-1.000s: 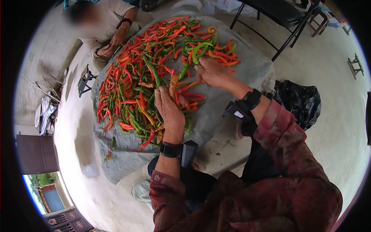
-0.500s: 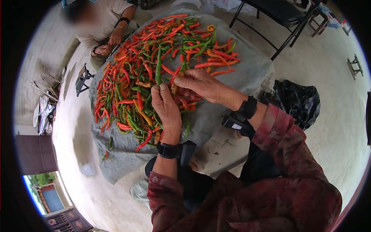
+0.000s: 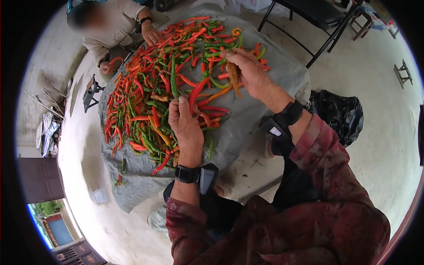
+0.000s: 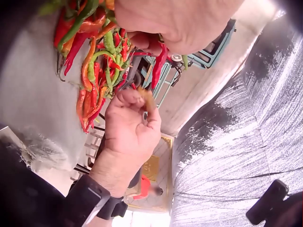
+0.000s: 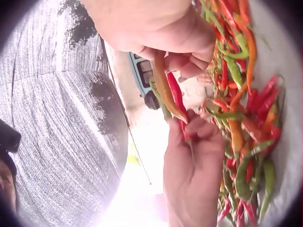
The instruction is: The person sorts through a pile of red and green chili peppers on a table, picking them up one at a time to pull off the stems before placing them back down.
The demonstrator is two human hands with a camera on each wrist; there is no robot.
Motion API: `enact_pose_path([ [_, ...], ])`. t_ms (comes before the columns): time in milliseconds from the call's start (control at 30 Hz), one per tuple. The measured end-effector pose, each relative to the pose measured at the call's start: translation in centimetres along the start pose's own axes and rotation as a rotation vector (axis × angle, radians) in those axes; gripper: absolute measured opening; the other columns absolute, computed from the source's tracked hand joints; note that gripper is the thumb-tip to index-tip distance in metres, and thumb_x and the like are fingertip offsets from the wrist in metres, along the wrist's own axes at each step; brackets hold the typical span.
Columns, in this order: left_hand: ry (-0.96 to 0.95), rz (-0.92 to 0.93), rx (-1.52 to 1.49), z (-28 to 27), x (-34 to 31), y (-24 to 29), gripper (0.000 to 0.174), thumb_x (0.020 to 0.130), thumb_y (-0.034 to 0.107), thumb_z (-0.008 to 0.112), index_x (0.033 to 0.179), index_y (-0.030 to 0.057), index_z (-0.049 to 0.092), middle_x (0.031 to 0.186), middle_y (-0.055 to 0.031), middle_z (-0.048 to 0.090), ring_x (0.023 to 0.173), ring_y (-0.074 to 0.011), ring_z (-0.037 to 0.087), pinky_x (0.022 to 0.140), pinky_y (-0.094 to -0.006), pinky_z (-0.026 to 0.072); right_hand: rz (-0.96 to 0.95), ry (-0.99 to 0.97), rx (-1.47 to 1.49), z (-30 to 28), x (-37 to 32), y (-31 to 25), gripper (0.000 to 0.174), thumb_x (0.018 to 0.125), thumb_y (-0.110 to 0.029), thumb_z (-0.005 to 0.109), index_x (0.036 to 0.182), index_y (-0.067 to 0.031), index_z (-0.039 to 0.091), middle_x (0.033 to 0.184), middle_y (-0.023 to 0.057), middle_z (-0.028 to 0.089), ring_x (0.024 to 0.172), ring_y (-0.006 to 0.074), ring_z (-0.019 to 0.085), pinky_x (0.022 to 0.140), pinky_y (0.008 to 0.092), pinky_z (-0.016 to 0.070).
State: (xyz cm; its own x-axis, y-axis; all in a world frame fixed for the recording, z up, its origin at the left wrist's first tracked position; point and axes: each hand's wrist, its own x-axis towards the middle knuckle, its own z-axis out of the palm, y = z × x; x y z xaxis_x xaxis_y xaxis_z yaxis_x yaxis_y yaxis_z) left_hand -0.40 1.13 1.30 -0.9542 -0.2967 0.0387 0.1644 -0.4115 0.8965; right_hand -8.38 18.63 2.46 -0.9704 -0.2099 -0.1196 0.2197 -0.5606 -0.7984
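My left hand (image 3: 185, 126) pinches a long green chili pepper (image 3: 174, 79) and a red chili pepper (image 3: 196, 93) between thumb and fingers, over the near side of the heap. To its upper right, my right hand (image 3: 251, 75) grips an orange-brown chili pepper (image 3: 233, 77) that points down toward the cloth. In the right wrist view this orange-brown pepper (image 5: 164, 90) overlaps the red one (image 5: 177, 94) near the left hand (image 5: 194, 161). A large heap of red, green and orange chili peppers (image 3: 145, 88) spreads over the grey cloth (image 3: 234, 132).
Across the heap sits another person (image 3: 110, 31), one hand on the peppers, the other holding a reddish pepper (image 3: 115, 62). A black folding chair (image 3: 313, 15) stands at the upper right. A black plastic bag (image 3: 338, 115) lies on the floor right of the cloth.
My hands came together, then my right hand moved up and right with the orange-brown pepper, formerly at my left hand. A red pepper joined the green one there. The other person reached onto the heap.
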Motion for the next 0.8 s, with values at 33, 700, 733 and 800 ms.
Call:
enact_pose_path([
  [33, -0.027, -0.008, -0.011, -0.3, 0.0, 0.1, 0.015, 0.092, 0.023, 0.054, 0.089, 0.0083, 0.055, 0.077, 0.0025, 0.052, 0.065, -0.0072, 0.046, 0.06, -0.0215, 0.0406, -0.196, 0.006, -0.474, -1.0, 0.7, -0.7, 0.025, 0.083, -0.025, 0.053, 0.098, -0.005, 0.057, 0.082, 0.0089, 0.059, 0.071, 0.0202, 0.058, 0.062, 0.0348, 0.0482],
  [700, -0.026, -0.059, 0.052, -0.3, -0.3, 0.1, 0.02, 0.092, 0.023, 0.053, 0.096, 0.0048, 0.061, 0.079, 0.0, 0.061, 0.065, -0.0048, 0.052, 0.056, -0.0184, 0.0413, -0.021, -0.138, -0.299, 1.9, -0.6, 1.7, 0.032, 0.088, -0.035, 0.056, 0.084, -0.003, 0.059, 0.069, 0.0031, 0.059, 0.055, 0.0087, 0.051, 0.048, 0.0235, 0.0429],
  [733, -0.07, -0.07, 0.06, -0.7, -0.3, 0.2, 0.021, 0.092, 0.023, 0.053, 0.099, 0.0046, 0.06, 0.08, -0.0004, 0.061, 0.065, -0.0055, 0.053, 0.058, -0.0199, 0.0429, -0.094, -0.065, -0.364, 1.4, -0.3, 0.7, 0.033, 0.088, -0.034, 0.057, 0.085, -0.0019, 0.059, 0.068, 0.0054, 0.061, 0.055, 0.0114, 0.054, 0.049, 0.0259, 0.0445],
  [800, -0.113, -0.079, 0.065, -0.9, -0.4, 0.5, 0.022, 0.092, 0.023, 0.053, 0.101, 0.0044, 0.059, 0.082, -0.0007, 0.061, 0.066, -0.0063, 0.054, 0.06, -0.0214, 0.0444, -0.275, 0.046, -0.853, -1.1, 1.3, -0.7, 0.033, 0.086, -0.034, 0.058, 0.086, -0.0009, 0.059, 0.069, 0.009, 0.061, 0.057, 0.0152, 0.057, 0.051, 0.0287, 0.0455],
])
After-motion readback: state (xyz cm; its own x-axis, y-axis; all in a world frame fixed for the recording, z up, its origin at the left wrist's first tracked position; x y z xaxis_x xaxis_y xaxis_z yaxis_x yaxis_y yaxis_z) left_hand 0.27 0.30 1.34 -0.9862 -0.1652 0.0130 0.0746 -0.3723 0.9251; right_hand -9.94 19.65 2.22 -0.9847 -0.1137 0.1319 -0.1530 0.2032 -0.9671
